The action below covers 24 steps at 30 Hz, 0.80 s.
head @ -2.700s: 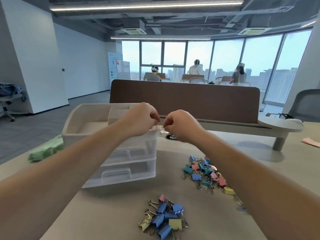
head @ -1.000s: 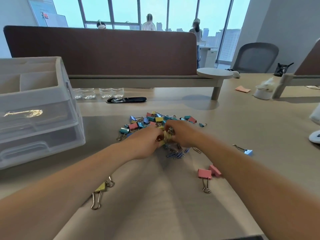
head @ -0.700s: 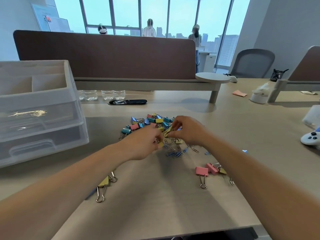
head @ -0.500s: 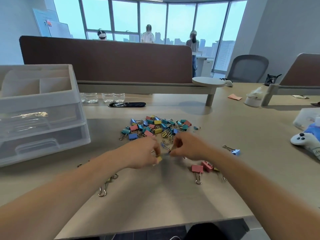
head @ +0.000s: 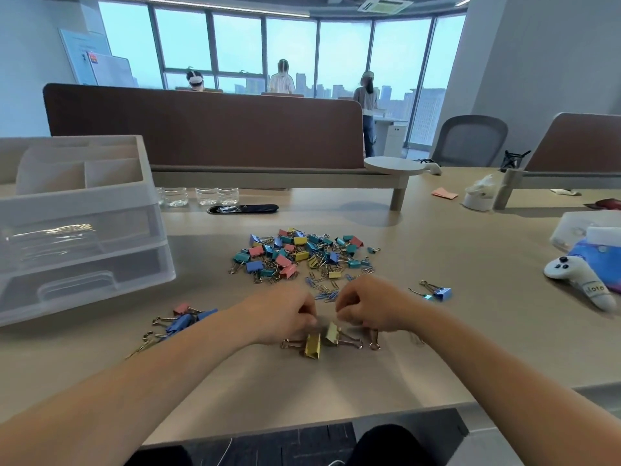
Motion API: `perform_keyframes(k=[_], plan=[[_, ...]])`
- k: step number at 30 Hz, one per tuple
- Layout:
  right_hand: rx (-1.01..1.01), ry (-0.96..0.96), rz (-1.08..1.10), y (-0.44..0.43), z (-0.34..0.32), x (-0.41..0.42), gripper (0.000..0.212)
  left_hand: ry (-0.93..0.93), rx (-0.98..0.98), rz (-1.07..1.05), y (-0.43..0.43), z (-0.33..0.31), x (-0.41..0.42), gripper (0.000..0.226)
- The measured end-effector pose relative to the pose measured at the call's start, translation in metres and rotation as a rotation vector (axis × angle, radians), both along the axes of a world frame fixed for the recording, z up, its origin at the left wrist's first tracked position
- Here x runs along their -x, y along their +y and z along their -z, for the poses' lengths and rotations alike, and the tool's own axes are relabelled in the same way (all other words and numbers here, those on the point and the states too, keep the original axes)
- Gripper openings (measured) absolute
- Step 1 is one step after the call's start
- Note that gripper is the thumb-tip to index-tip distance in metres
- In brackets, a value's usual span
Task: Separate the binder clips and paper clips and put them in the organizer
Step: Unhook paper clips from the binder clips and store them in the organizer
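Two yellow binder clips (head: 313, 346) lie on the table (head: 470, 264), right beneath the curled fingers of left hand (head: 285, 317) and right hand (head: 366, 307). Pinching anything? Can't tell. Mixed pile (head: 302, 253) just beyond, organizer (head: 84, 210) well left.

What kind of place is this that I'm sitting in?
Most likely an open-plan office high up in a city: a long shared desk with a brown divider screen, an office chair, and tall windows facing city towers.
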State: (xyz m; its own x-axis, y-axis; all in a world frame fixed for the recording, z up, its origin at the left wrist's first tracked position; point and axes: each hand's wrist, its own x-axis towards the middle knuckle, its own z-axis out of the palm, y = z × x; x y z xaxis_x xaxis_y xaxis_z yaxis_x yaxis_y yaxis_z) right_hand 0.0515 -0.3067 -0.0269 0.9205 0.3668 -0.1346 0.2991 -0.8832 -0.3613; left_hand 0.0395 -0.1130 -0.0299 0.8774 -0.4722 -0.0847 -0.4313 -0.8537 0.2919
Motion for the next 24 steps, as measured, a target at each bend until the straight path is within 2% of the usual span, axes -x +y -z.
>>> perform_keyframes(k=[5,9,15,21,24], plan=[[0.073,-0.155,0.102,-0.003,0.006,-0.017,0.018,-0.120,0.057,-0.069,-0.004,0.003,-0.024,0.016],[0.106,-0.214,0.107,0.003,0.010,-0.034,0.017,-0.075,0.072,-0.128,-0.010,0.009,-0.047,0.014],[0.158,-0.169,0.070,0.011,0.015,-0.052,0.010,-0.017,0.116,-0.124,-0.019,0.017,-0.065,0.014],[0.126,-0.139,0.077,0.009,0.018,-0.059,0.025,0.020,0.161,-0.118,-0.018,0.022,-0.072,0.012],[0.101,-0.107,0.078,0.007,0.019,-0.060,0.023,0.065,0.154,-0.110,-0.013,0.021,-0.075,0.014]])
